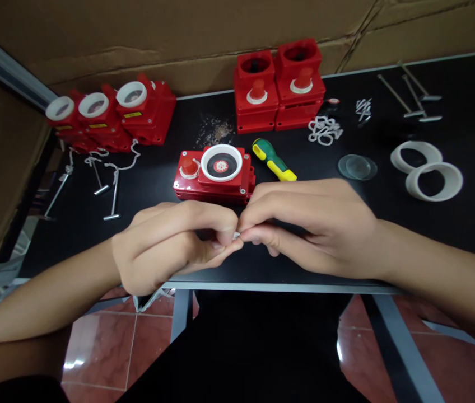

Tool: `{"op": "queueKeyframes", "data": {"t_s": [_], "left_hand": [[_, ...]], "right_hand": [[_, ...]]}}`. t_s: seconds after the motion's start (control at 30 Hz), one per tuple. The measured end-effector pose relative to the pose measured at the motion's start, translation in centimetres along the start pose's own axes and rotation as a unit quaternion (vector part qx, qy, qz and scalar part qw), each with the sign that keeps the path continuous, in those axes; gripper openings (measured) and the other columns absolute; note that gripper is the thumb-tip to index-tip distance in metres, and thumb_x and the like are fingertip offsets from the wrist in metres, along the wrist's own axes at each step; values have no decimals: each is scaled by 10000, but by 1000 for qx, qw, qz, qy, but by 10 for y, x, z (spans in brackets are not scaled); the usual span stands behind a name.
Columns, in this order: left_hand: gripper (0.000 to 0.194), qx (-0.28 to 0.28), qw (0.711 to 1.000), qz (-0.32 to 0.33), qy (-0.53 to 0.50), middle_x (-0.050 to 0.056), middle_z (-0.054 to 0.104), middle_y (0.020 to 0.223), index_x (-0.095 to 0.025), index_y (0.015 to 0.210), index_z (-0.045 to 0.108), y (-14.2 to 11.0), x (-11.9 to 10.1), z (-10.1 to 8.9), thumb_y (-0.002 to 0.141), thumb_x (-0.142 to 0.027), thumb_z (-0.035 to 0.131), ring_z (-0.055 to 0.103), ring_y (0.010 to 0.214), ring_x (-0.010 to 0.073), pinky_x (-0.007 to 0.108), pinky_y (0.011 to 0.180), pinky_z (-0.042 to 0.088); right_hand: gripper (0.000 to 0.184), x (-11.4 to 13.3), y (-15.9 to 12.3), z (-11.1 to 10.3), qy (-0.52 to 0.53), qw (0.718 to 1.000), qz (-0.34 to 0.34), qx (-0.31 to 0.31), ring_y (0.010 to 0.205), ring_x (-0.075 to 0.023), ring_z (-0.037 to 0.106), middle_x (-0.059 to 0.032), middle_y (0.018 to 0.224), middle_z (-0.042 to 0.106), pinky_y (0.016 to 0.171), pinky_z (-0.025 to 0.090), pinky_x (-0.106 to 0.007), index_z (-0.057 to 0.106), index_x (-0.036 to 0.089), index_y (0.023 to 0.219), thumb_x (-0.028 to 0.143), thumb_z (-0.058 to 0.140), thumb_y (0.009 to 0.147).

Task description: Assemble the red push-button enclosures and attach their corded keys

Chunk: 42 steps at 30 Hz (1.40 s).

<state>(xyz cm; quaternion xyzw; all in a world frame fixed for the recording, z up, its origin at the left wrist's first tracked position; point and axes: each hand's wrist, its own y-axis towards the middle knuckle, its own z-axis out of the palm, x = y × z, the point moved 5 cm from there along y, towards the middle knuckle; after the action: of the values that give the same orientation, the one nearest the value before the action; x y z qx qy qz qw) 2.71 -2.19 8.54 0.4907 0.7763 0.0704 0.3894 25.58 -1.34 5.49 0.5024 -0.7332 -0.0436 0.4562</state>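
My left hand (pixel 178 238) and my right hand (pixel 311 226) meet fingertip to fingertip over the table's front part. Both are closed in a pinch around a tiny whitish piece (pixel 236 235), mostly hidden by the fingers, so its kind does not show. Just beyond them lies a red box (pixel 216 187) with a red knob (pixel 189 167) and a white ring (pixel 240 162) around a dark round opening with a red and white disc inside. Close behind my right hand rests a green and yellow screwdriver handle (pixel 273 159).
Three red boxes with white rings (pixel 131 94), cords and small metal hammers (pixel 113 196) stand at left. Two ringless red boxes (pixel 256 115) stand at the back. On the right lie white cord (pixel 325 130), screws (pixel 363 110), glass discs (pixel 357 167), white rings (pixel 434 182) and more hammers (pixel 420 101).
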Motion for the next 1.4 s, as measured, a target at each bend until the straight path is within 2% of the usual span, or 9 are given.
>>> {"op": "queueKeyframes", "data": {"t_s": [0.1, 0.23, 0.47, 0.67, 0.77, 0.9, 1.03, 1.2, 1.4], "left_hand": [[367, 16, 1000, 22, -4, 30, 965, 1093, -262, 880, 731, 0, -4, 0, 1235, -254, 820, 901, 744, 159, 184, 737, 762], [402, -25, 999, -14, 33, 33, 956, 1144, -264, 885, 680, -4, -5, 4, 1085, -205, 1024, 883, 757, 154, 192, 663, 741], [439, -47, 995, 27, 89, 11, 937, 1128, -256, 930, 650, -8, -4, 6, 1061, -161, 1058, 885, 773, 137, 222, 660, 760], [357, -140, 981, 83, 105, 31, 969, 1158, -275, 879, 721, -10, 26, -5, 1075, -268, 1019, 926, 873, 201, 315, 689, 797], [338, -147, 984, 59, 78, 39, 982, 1220, -286, 869, 752, -8, 45, 2, 1139, -293, 955, 940, 940, 204, 346, 755, 831], [317, -201, 972, 108, 54, -26, 976, 1087, -292, 893, 784, -5, 43, 3, 1140, -299, 983, 918, 844, 154, 272, 657, 789], [260, -243, 970, -10, 24, -50, 938, 992, -249, 1003, 781, 0, 47, -2, 1188, -273, 964, 934, 921, 147, 321, 828, 821], [161, -274, 962, -6, -4, 10, 965, 1033, -296, 1083, 862, -2, 42, 2, 1139, -308, 1013, 977, 958, 241, 403, 835, 845], [143, -286, 956, -47, -48, 16, 967, 1083, -281, 1197, 886, -5, 45, 5, 1137, -239, 1009, 983, 1006, 220, 336, 843, 834]], "right_hand": [[160, -1, 2, 3, 21, 1000, 9, 18, 911, -109, 806, -21, 1040, 854, 790, 583, -219, 785, 170, 1154, 156, 701, 1290], [154, -1, 1, 12, 57, 998, 6, 22, 894, -108, 798, -16, 1023, 844, 770, 572, -217, 770, 177, 1144, 139, 710, 1281], [148, -10, 1, 12, 85, 995, 47, -13, 630, -52, 728, 32, 923, 859, 659, 557, -198, 815, 170, 1126, 159, 762, 1263], [219, -24, 5, -44, 21, 977, 169, -129, 618, -95, 701, 40, 863, 808, 636, 555, -281, 807, 239, 1020, 274, 815, 1236], [225, -33, 4, -67, -85, 977, 165, -104, 673, -134, 708, 32, 813, 799, 668, 533, -326, 823, 266, 1038, 374, 825, 1236], [164, -37, 2, -48, -145, 986, 63, 52, 767, -169, 768, -17, 956, 870, 741, 580, -349, 872, 236, 1128, 284, 770, 1247], [247, -31, -2, -6, -240, 964, -20, 108, 951, -214, 859, -86, 1179, 899, 799, 631, -337, 873, 177, 1271, 221, 631, 1292], [280, -24, -8, 30, -345, 927, -70, 131, 766, -183, 800, -77, 1112, 868, 679, 594, -332, 889, 140, 1376, 203, 630, 1293], [296, -21, -10, 39, -362, 925, -59, 99, 744, -181, 790, -98, 1095, 854, 658, 613, -338, 885, 93, 1296, 163, 597, 1289]]}}
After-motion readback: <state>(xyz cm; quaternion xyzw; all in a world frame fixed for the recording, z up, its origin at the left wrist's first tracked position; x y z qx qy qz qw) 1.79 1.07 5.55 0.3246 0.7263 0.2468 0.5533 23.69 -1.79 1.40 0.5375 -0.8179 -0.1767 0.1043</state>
